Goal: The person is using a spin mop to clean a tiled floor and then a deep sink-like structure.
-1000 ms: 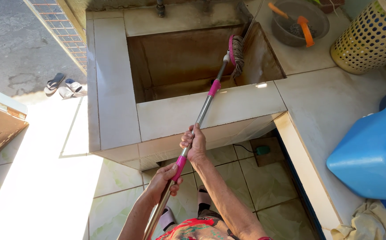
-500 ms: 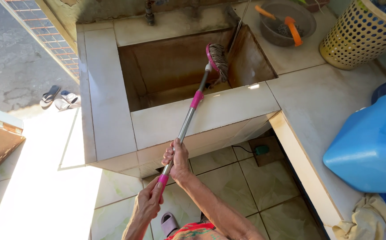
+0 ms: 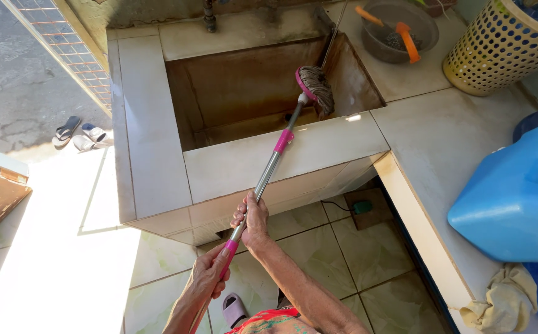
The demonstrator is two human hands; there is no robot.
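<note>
Mop [image 3: 275, 154] slanting up-right, head [image 3: 316, 90] over the tiled basin [image 3: 151, 124]

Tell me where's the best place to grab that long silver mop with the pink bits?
Probably the near end of the silver-and-pink mop pole, gripped from below the basin, as the left hand and right hand do. The pole slants up over the tiled basin's front wall, so its stringy mop head hangs out of reach inside.

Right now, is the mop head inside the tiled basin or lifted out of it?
Inside. The mop head hangs below the rim of the basin, near its right wall; both hands grip the handle.
</note>
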